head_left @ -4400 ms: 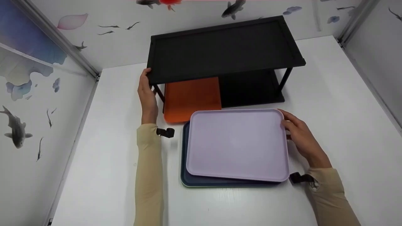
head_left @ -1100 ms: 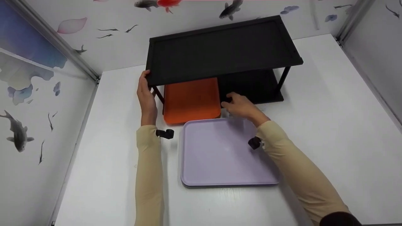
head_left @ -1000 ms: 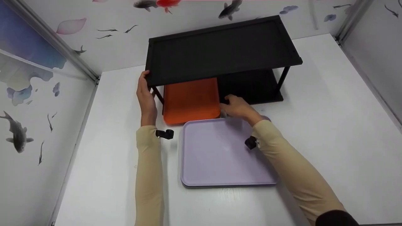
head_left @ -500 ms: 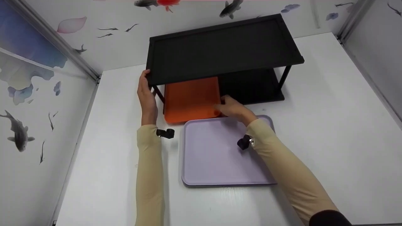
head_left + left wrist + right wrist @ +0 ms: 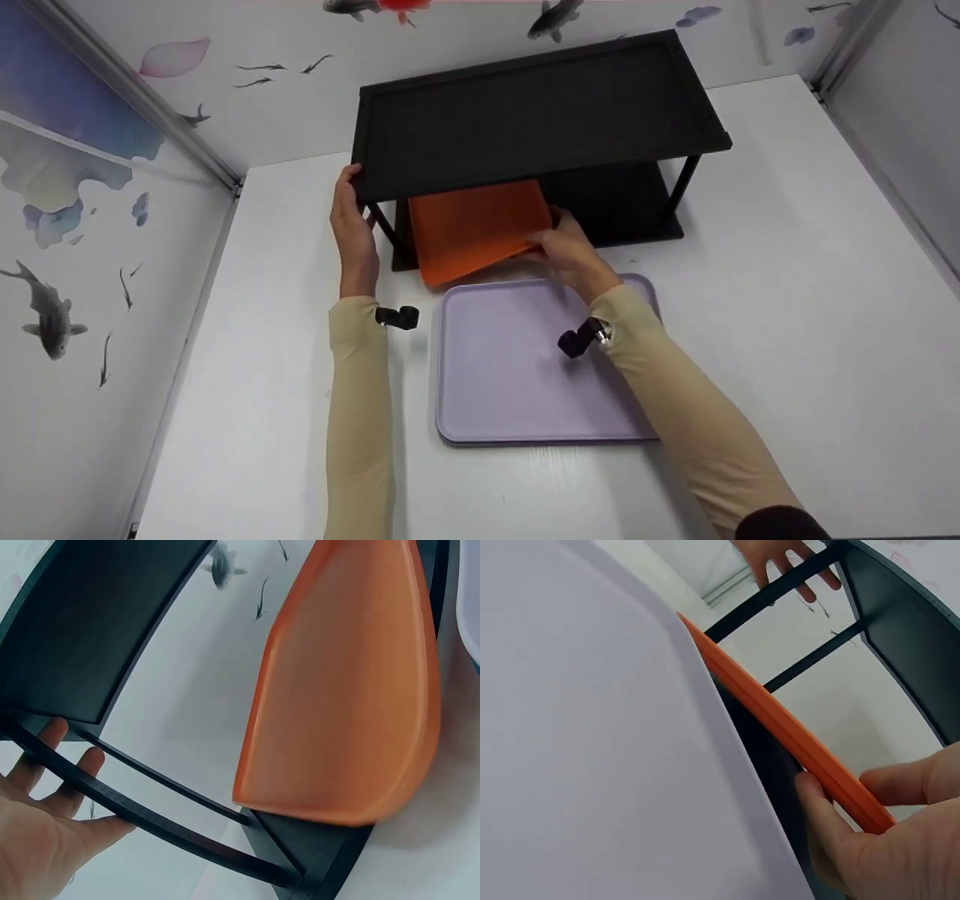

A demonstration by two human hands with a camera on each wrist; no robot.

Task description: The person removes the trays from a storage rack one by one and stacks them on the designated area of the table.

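A black two-tier rack (image 5: 525, 112) stands at the back of the table. My left hand (image 5: 354, 236) holds its upper left corner; in the left wrist view the fingers (image 5: 88, 763) lie around the side post. On the lower tier is an orange tray (image 5: 480, 229), slanted, its front left corner poking out past the rack. Its front right corner is pinched by my right hand (image 5: 571, 251), thumb on one face and fingers on the other in the right wrist view. In front lies a lilac tray (image 5: 510, 367), partly covered by my right forearm.
A dark edge shows beneath the lilac tray, from another tray under it. White walls with painted fish enclose the table (image 5: 765, 315) at the back and sides. The rack's top shelf overhangs the orange tray's back part.
The lilac tray was set squarely over the dark blue one. My right hand moved from it to the orange tray, gripped its corner, and tilted and shifted it rightward. My left hand stayed at the rack.
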